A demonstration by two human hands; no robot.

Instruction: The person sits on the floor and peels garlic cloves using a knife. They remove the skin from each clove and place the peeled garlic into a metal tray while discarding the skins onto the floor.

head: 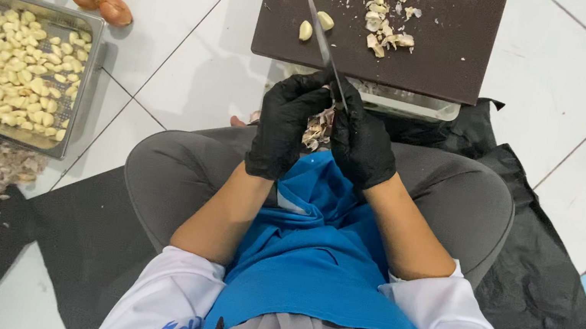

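Gloved right hand (361, 145) grip closed on knife (324, 44), left hand (284, 128) pinching garlic (319, 126) — forearms converging over lap

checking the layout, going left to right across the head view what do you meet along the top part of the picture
metal tray of peeled garlic cloves → shallots on the white floor tiles → two peeled cloves on the dark cutting board → pile of garlic skins on that board
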